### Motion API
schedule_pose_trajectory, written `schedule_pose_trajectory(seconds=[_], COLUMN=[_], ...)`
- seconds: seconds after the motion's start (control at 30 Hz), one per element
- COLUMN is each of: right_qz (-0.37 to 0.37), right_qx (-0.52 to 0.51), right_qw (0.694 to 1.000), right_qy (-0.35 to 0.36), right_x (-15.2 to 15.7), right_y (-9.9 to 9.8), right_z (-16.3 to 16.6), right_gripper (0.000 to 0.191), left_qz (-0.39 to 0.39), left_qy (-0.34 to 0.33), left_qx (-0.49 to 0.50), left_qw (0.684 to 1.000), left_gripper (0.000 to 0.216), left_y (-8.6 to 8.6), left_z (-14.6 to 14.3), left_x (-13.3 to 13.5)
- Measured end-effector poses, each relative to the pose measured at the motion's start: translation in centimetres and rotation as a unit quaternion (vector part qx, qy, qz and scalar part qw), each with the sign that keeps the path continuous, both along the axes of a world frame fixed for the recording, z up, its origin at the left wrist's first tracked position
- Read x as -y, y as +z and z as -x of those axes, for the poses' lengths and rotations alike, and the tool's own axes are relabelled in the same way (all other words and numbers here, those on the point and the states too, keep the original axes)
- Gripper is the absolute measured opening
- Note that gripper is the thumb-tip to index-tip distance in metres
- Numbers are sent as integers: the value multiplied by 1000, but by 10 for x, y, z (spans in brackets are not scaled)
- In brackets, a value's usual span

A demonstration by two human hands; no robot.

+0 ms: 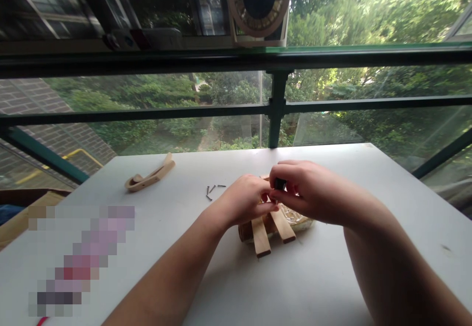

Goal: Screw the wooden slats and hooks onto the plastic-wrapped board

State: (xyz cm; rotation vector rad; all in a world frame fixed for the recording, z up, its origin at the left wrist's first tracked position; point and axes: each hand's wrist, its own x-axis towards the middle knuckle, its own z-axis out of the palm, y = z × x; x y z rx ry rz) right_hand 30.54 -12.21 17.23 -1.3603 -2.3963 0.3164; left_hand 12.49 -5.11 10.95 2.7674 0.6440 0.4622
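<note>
Over the middle of the table, my right hand point(308, 188) is closed, with a small black object point(280, 184) between its thumb and fingers; most of that object is hidden. Fingertips of my left hand point(246, 199) are pinched together right beside it, and what they hold is covered. Beneath both hands, two flat wooden slats point(261, 240) lie side by side across a rounded piece with a white net-like pattern point(295, 214). A brown rounded end of that piece shows at the left. The far ends of the slats are mostly behind my hands.
Several dark screws point(212, 190) lie on the white table point(173, 237) left of my hands. A curved wooden part point(150, 176) rests farther left. A pixelated long object point(88, 257) is nearer the left edge. Behind the table stand a green railing point(276, 107) and a fan point(259, 1).
</note>
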Motion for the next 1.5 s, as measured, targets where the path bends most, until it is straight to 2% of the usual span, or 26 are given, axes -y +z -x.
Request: schedule_pose_trajectory(seconds=[0.1, 0.23, 0.33, 0.5, 0.67, 0.9, 1.0, 1.13, 1.37, 1.5], right_qz=[-8, 21, 26, 34, 38, -2, -20, -38, -51, -66], right_qx=[-19, -45, -41, -43, -33, -2, 3, -41, -70, -54], right_qw=[999, 996, 997, 998, 999, 1000, 1000, 998, 991, 993], right_qy=[27, 70, 57, 21, 6, -8, -9, 31, 100, 78], right_x=[4, 7, 5, 0, 0, -2, -3, 1, 3, -2], right_y=[0, 1, 1, -1, -2, -3, -4, -1, 8, 5], right_z=[1, -2, -4, -4, -1, 0, 1, 0, -11, -9], right_gripper=[5, 27, 22, 7, 7, 19, 19, 12, 21, 18], left_qz=[9, 16, 31, 51, 33, 28, 31, 22, 34, 39], left_qy=[28, 52, 56, 25, 8, 1, -3, -2, 7, 8], left_qx=[2, -2, 3, 15, 20, 9, 1, -11, -40, -34], left_qw=[1000, 999, 998, 998, 999, 1000, 1000, 1000, 999, 999], left_gripper=[6, 10, 12, 11, 8, 7, 10, 10, 17, 17], left_y=[-2, -2, -1, 2, 3, 1, 1, 3, 1, -2], left_z=[0, 1, 1, 1, 0, -1, -1, 1, 3, 5], left_x=[0, 2, 4, 4, 4, 1, 1, 1, 0, -3])
